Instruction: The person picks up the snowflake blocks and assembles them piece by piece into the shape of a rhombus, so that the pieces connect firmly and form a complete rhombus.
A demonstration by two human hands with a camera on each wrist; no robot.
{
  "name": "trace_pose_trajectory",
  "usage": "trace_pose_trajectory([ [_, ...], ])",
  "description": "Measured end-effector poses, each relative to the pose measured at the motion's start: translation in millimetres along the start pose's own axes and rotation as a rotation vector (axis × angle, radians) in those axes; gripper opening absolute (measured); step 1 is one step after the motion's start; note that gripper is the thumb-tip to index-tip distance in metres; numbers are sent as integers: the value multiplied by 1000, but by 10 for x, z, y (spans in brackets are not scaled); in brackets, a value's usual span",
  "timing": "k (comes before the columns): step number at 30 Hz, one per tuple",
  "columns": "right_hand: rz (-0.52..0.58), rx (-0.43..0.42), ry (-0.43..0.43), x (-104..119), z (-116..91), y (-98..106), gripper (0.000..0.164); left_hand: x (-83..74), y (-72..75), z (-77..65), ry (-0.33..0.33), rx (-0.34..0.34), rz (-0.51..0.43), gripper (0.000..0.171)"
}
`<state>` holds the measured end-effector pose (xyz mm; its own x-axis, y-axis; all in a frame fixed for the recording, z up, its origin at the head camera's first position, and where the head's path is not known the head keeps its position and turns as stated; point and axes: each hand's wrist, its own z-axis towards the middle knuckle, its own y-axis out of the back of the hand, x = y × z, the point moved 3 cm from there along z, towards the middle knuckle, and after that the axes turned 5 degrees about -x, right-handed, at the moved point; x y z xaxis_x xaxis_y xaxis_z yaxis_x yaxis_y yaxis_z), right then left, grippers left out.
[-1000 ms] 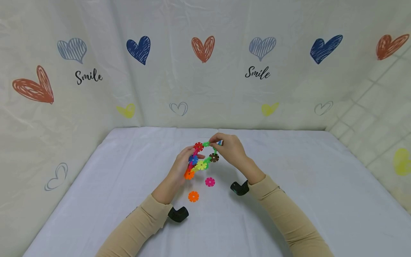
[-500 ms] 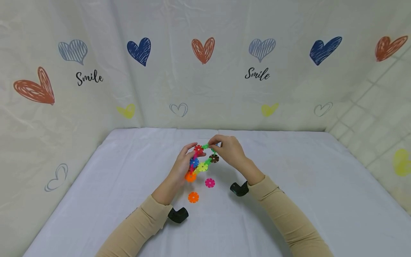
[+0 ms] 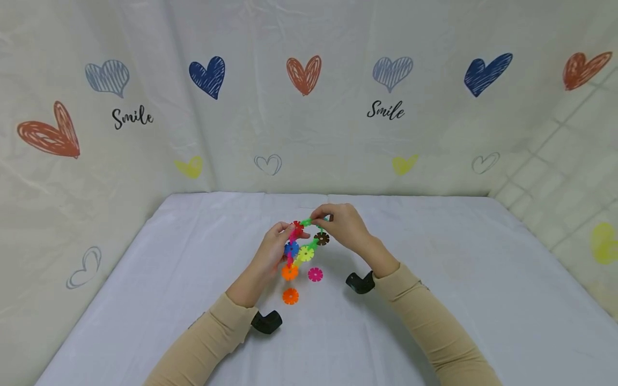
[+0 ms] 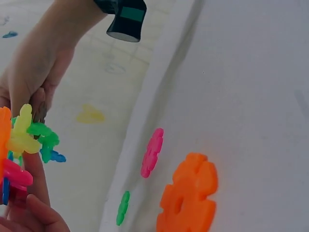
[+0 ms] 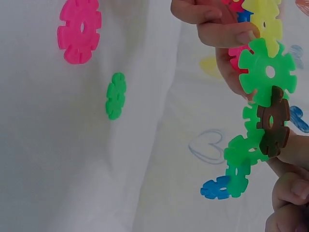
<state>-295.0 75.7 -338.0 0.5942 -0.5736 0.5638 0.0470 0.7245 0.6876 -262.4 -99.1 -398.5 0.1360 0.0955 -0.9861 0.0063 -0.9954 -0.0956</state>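
Chain of notched discs (image 3: 306, 253), held above the white cloth (image 3: 483, 257). We see the left hand (image 3: 272, 250) gripping its left side beside a red disc (image 3: 298, 228), while the right hand (image 3: 345, 223) pinches a green disc (image 3: 306, 222) at the top between thumb and forefinger. We find the yellow and orange links below both grips, and a loose pink disc (image 3: 315, 274) and loose orange disc (image 3: 291, 296) lying nearby.

The linked discs (image 5: 256, 79) look like smooth plastic, as does the loose orange disc (image 4: 193, 198). The white cloth (image 3: 434, 241) is matt and lightly creased, the backdrop (image 3: 309, 128) smooth with a soft sheen, the sleeves (image 3: 207, 338) matt fabric.
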Motion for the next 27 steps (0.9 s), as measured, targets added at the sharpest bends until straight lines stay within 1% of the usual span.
trace_pose_trajectory([
  [4,4,11,29,9,-2,-6,8,1,23,-10,2,21,-10,21],
  [8,-3,15,81,31,-17,-5,9,-8,30,-14,13,42,-7,20],
  [11,-34,-2,126,49,-21,11,11,-24,25,-10,21,49,2,20],
  [14,-59,-29,156,63,-13,32,13,-36,10,-2,15,62,-2,21],
  [16,-68,-44,170,67,-5,39,14,-42,-7,0,12,76,-32,20],
  [21,-83,-58,197,61,-1,9,13,-30,-38,-7,58,94,-148,16],
  [23,-89,-54,198,63,-4,-12,12,-19,-42,-13,73,100,-171,18],
  [27,-80,-38,189,82,-8,-55,12,-8,-61,-33,95,136,-206,27],
])
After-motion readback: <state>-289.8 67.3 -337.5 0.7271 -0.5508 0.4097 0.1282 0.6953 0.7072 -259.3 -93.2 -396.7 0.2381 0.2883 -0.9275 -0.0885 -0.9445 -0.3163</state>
